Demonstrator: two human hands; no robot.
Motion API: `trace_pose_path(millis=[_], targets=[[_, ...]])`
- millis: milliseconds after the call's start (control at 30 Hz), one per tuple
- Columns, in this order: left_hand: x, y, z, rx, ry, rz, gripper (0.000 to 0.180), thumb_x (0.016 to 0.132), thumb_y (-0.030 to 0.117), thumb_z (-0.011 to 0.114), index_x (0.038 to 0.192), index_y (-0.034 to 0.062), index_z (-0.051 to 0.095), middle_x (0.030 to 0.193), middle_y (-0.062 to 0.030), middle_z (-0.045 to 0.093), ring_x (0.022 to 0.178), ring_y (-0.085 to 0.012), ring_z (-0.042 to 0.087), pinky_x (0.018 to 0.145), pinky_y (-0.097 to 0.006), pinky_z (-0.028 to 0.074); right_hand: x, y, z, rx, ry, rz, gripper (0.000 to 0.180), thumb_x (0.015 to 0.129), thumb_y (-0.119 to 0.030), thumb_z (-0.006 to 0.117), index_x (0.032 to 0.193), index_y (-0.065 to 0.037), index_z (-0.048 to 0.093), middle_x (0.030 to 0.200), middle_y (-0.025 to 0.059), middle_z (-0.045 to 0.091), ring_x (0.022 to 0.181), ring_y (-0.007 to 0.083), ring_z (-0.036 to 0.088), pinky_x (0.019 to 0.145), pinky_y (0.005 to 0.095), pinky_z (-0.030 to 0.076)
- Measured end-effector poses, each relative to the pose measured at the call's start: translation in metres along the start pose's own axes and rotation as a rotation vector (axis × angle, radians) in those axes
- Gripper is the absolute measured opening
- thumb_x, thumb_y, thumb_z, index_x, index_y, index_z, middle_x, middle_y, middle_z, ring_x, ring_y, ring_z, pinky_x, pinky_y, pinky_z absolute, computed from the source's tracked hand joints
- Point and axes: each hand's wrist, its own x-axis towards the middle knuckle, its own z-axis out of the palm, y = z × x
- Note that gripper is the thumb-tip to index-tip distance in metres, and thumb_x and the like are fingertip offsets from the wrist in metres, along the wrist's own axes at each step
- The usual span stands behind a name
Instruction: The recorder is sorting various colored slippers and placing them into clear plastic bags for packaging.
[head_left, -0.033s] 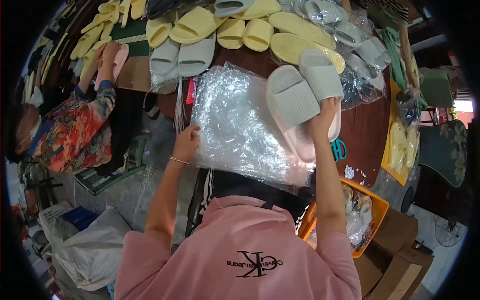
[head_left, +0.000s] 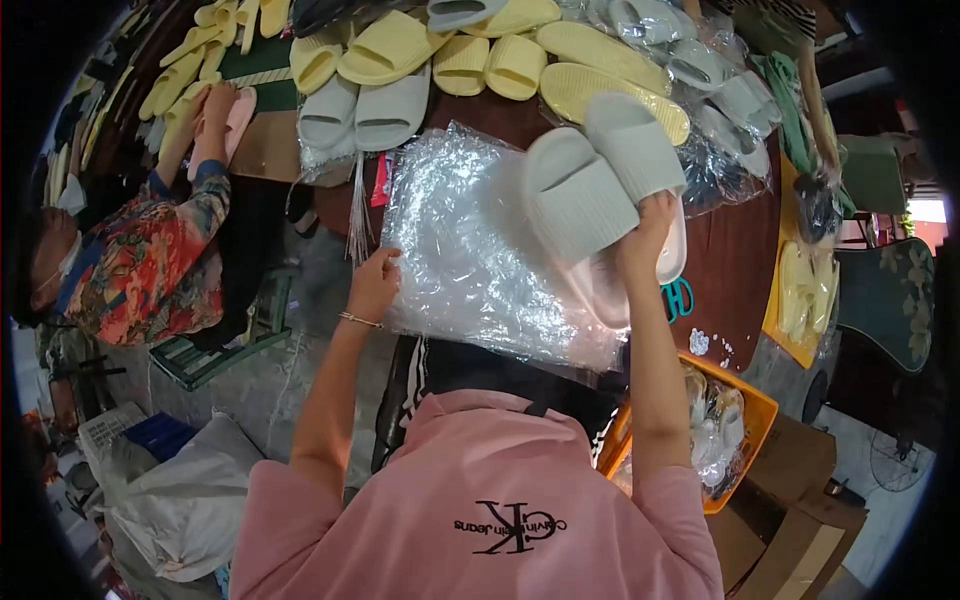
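A pair of pale grey slide slippers (head_left: 580, 205) is in my right hand (head_left: 648, 235), whose fingers close round them near the straps. The slippers are tilted over the right part of a stack of clear plastic bags (head_left: 460, 250). Whether they touch the bags I cannot tell. At the stack's left edge, my left hand (head_left: 375, 285) pinches the plastic with its fingers. The bags lie on the dark red table and reach over its near edge towards my lap.
Yellow slippers (head_left: 395, 48) and bagged grey slippers (head_left: 740, 100) line the far side. Teal-handled scissors (head_left: 678, 298) lie right of my right forearm. An orange crate (head_left: 745, 440) stands at my lower right. On the left, a co-worker (head_left: 150, 250) handles slippers.
The grey slippers in my right hand have shifted slightly left over the bags. My left hand stays at the bags' edge.
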Motion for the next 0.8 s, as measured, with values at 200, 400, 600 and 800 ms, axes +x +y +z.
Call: trace_pose_path(millis=[200,400,600,800], targets=[[0.004,0.007,0.013,0.097,0.202,0.188,0.022,0.079,0.005,0.052,0.1,0.0045,0.053,0.066,-0.0132,0.055,0.059,-0.0261,0.055,0.055,-0.035,0.042,-0.062,-0.031,0.073,0.561,-0.297,0.533,0.014,0.078,-0.01,0.039,0.08,0.001,0.047,0.083,0.0201,0.048,0.079,0.037,0.045,0.069,0.0415,0.037],[-0.006,-0.005,0.015,0.057,0.31,0.012,0.022,0.077,0.005,0.053,0.099,0.0037,0.051,0.078,-0.0159,0.056,0.073,-0.0323,0.055,0.064,-0.038,0.043,-0.084,-0.01,0.083,0.167,-0.261,0.13,0.013,0.065,0.0,0.045,0.077,0.0,0.051,0.079,0.0178,0.05,0.075,0.0353,0.046,0.064,0.0414,0.036],[-0.012,0.026,0.019,0.552,0.421,0.563,0.02,0.07,0.007,0.055,0.089,0.0011,0.057,0.093,-0.0142,0.053,0.091,-0.029,0.05,0.079,-0.039,0.037,-0.079,-0.008,0.092,0.215,-0.215,0.108,0.025,0.069,-0.003,0.049,0.093,-0.002,0.057,0.087,0.0156,0.056,0.084,0.034,0.049,0.073,0.0373,0.039],[-0.013,0.005,0.051,0.671,0.046,0.637,0.032,0.073,0.02,0.057,0.099,0.0009,0.058,0.102,-0.0155,0.054,0.107,-0.0329,0.042,0.1,-0.045,0.023,-0.051,-0.065,0.11,0.109,-0.491,0.051,0.032,0.065,-0.004,0.053,0.096,0.0,0.05,0.099,0.0167,0.05,0.093,0.0344,0.044,0.078,0.042,0.035]])
